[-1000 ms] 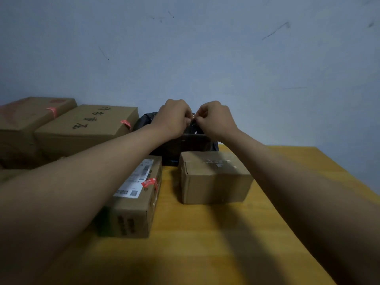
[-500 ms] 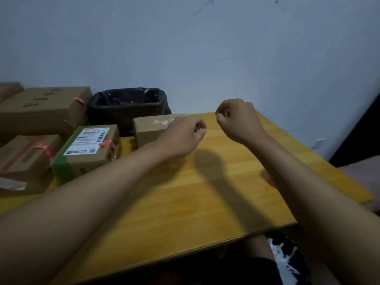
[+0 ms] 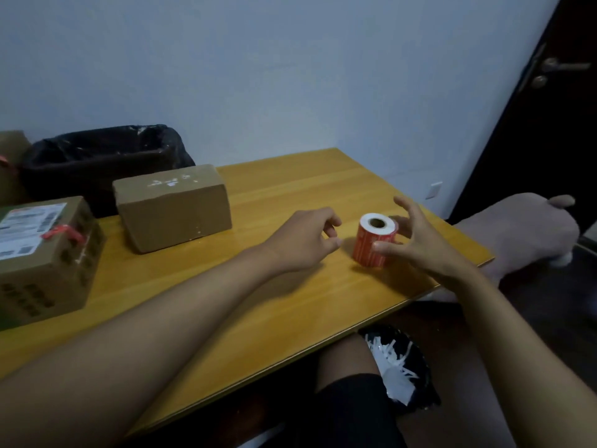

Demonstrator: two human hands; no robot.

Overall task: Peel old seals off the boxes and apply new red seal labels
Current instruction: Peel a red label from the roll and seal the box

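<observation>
A roll of red seal labels (image 3: 366, 252) with a white core stands upright near the table's right edge. My right hand (image 3: 420, 240) curves around it with fingers spread, thumb against its front side. Just left of the roll, my left hand (image 3: 307, 242) hovers loosely curled and holds nothing. A plain brown box (image 3: 174, 211) with white scraps on its top sits behind my left hand. At the left, a box with a shipping label (image 3: 48, 270) carries a red seal (image 3: 61, 232) over its top edge.
A bin lined with a black bag (image 3: 97, 156) stands at the back of the wooden table (image 3: 290, 305), with another box (image 3: 9, 156) beside it. A grey plush shape (image 3: 517, 234) lies past the right edge. A dark door (image 3: 549, 108) is at the right. A black bag with white scraps (image 3: 400, 367) sits below.
The view swung right and down, and the label roll came into sight. Both hands moved from over the black bin to the roll; my right hand went from a fist to spread fingers.
</observation>
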